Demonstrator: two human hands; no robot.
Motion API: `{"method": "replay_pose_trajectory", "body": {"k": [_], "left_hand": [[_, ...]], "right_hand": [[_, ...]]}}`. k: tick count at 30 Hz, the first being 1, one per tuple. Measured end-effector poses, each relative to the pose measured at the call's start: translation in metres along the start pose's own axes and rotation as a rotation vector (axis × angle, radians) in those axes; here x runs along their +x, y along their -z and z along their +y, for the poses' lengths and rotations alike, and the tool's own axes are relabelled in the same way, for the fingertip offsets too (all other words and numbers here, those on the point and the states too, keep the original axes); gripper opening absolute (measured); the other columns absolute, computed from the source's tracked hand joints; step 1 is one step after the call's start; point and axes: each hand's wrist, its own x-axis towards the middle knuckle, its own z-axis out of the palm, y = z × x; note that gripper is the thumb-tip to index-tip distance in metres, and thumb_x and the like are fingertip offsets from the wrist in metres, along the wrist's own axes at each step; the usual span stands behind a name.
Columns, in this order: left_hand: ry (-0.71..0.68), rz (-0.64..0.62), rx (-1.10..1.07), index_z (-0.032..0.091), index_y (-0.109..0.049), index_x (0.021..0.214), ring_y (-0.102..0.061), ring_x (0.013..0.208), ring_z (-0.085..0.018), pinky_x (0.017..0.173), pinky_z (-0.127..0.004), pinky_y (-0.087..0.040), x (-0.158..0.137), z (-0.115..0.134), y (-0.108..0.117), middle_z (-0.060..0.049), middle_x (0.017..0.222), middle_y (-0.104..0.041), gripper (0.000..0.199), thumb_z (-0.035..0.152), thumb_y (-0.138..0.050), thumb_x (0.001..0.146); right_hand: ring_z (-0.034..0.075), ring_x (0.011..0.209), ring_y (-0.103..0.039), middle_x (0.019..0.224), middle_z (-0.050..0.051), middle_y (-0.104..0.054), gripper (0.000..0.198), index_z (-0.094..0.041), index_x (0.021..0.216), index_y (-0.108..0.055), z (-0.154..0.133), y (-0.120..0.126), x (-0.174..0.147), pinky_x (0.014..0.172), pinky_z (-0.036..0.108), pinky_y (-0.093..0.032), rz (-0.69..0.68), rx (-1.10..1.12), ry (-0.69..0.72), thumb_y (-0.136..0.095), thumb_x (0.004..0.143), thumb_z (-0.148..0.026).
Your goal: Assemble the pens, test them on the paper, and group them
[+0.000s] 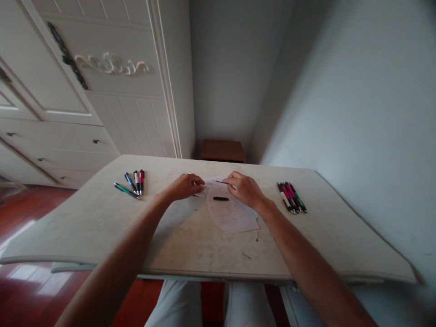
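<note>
My right hand (pixel 243 186) pinches a thin dark pen refill (pixel 222 182), which points left above the paper. Facing it is my left hand (pixel 185 186), its fingers bent together; what they hold, if anything, is too small to make out. Beneath the hands lie sheets of handwritten paper (pixel 235 220), partly covered by my right hand. A short black pen part (pixel 221 198) rests on the paper between the hands. Just below my left fingers a small dark tip and a pale piece show, too small to name.
Several click pens (pixel 137 180) lie fanned out on the left of the white table (pixel 190 245). On the right, several more pens (pixel 291 197) lie side by side. A white cabinet (pixel 129 104) stands at the left, a brown wooden box (pixel 223 150) behind the table, a wall at the right.
</note>
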Motion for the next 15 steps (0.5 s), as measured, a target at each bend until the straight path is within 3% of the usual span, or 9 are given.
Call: {"method": "replay_pose_trajectory", "body": {"k": [4,15], "left_hand": [[-0.043,-0.037,-0.006,0.020,-0.078,0.090,-0.064,0.078,-0.016,0.074,-0.024,-0.048,0.0009,0.0020,-0.0033,-0.005,0.086,-0.071,0.021,0.029,-0.061,0.080],[-0.079,0.022,0.052,0.017,-0.074,0.080,-0.062,0.079,-0.017,0.075,-0.027,-0.047,0.0056,-0.0033,-0.0100,-0.005,0.082,-0.069,0.013,0.017,-0.061,0.079]], "right_hand": [[0.016,0.086,-0.064,0.102,0.004,-0.068,0.032,-0.027,0.109,-0.073,-0.0014,0.0023,0.0003,0.077,0.026,-0.048,-0.003,0.022,-0.011,-0.054,0.087,-0.015],[0.015,0.087,-0.063,0.101,0.005,-0.067,0.031,-0.026,0.110,-0.073,-0.0003,0.0020,0.0008,0.076,0.025,-0.048,-0.011,0.034,-0.014,-0.054,0.088,-0.014]]}}
